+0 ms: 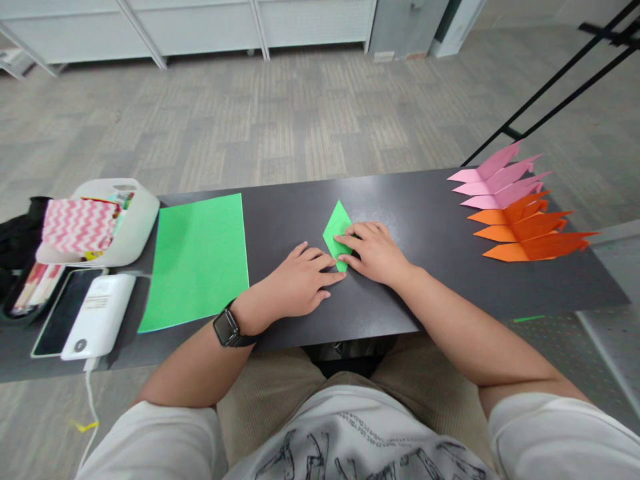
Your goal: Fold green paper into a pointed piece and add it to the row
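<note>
Apparently creased green paper (337, 227), kite-shaped, fingers (349, 241) atop

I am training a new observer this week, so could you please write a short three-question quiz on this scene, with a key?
1. True or false: the right hand touches the small folded green paper.
2. Where does the large green paper lie? A, left of the small folded green paper; B, right of it; C, beneath it.
3. What two colours are the folded paper shapes at the table's right end?

Key: 1. True. 2. A. 3. Pink and orange.
</note>
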`<state>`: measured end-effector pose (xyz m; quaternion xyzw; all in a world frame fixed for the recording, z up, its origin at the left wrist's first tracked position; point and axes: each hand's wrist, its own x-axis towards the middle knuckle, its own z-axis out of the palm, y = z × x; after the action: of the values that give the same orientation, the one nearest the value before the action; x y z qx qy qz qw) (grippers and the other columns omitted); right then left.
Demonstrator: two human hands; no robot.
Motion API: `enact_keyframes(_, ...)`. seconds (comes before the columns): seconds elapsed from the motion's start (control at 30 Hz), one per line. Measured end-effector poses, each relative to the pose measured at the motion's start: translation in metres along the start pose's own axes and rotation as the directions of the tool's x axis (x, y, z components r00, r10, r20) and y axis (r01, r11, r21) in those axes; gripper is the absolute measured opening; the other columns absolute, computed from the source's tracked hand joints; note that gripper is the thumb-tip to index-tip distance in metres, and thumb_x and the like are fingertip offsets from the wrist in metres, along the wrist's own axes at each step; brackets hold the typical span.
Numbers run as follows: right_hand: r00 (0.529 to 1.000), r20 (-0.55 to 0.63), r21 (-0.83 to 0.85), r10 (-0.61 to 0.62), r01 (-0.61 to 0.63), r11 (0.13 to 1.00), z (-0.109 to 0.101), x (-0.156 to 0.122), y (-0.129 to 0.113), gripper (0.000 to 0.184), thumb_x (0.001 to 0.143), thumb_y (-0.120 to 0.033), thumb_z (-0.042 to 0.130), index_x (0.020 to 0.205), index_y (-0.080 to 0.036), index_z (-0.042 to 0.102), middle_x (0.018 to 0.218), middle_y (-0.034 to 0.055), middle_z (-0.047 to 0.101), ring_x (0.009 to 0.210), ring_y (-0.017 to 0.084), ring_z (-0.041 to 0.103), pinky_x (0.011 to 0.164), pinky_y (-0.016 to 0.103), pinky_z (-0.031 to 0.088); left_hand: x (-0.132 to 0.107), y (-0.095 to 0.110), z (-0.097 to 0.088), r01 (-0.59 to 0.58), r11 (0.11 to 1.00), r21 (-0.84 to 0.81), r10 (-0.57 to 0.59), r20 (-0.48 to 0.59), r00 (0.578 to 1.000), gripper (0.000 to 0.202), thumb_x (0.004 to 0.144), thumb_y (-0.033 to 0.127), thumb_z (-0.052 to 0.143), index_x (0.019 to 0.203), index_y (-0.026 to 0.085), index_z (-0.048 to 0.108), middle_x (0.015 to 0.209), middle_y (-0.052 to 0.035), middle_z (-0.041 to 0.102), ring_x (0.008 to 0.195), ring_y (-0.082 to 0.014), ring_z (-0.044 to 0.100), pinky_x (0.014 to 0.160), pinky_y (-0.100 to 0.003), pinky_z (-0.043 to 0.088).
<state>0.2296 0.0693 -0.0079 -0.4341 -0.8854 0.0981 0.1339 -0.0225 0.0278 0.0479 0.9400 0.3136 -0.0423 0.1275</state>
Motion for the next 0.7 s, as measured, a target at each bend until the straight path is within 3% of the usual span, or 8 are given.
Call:
enact_keyframes(0.23, 1.0, -0.005, 0.001, 0.014, -0.014, 1.0, 0.0, 0.001, -0.001, 0.041, 0.102, -0.043, 0.071, 0.14, -0.028, 0.073, 0.134, 0.0123, 0.07, 0.13, 0.034, 0.058, 0.114, 0.054, 0.036, -0.003, -0.004, -0.001, -0.024, 0.999, -0.035, 0.024, -0.008, 1.0, 0.045, 0.1, 0.035, 0.073, 0.145, 0.037, 0.071, 0.151, -0.0088, 0.065, 0.143, -0.0365, 0.055, 0.128, -0.072, 0.032)
enact_keyframes(0.43, 1.0, -0.009, 0.004, 0.013, -0.013, 1.0, 0.0, 0.001, -0.001, 0.042, 0.102, -0.044, 0.073, 0.139, -0.025, 0.074, 0.132, 0.0118, 0.071, 0.128, 0.033, 0.06, 0.115, 0.052, 0.037, -0.004, -0.013, -0.001, -0.018, 0.995, -0.1, 0.017, -0.01, 1.0, 0.051, 0.103, 0.033, 0.068, 0.153, 0.032, 0.061, 0.156, -0.0072, 0.066, 0.146, -0.0305, 0.055, 0.131, -0.064, 0.032)
enact_keyframes(0.7, 1.0, -0.003, 0.003, 0.015, -0.015, 1.0, 0.0, 0.001, 0.001, 0.042, 0.102, -0.045, 0.072, 0.14, -0.028, 0.073, 0.133, 0.0112, 0.071, 0.129, 0.033, 0.059, 0.116, 0.052, 0.036, -0.005, -0.004, 0.001, -0.02, 0.999, -0.036, 0.021, 0.018, 1.0, 0.049, 0.102, 0.04, 0.07, 0.151, 0.034, 0.066, 0.162, -0.0098, 0.06, 0.149, -0.0384, 0.051, 0.127, -0.071, 0.035)
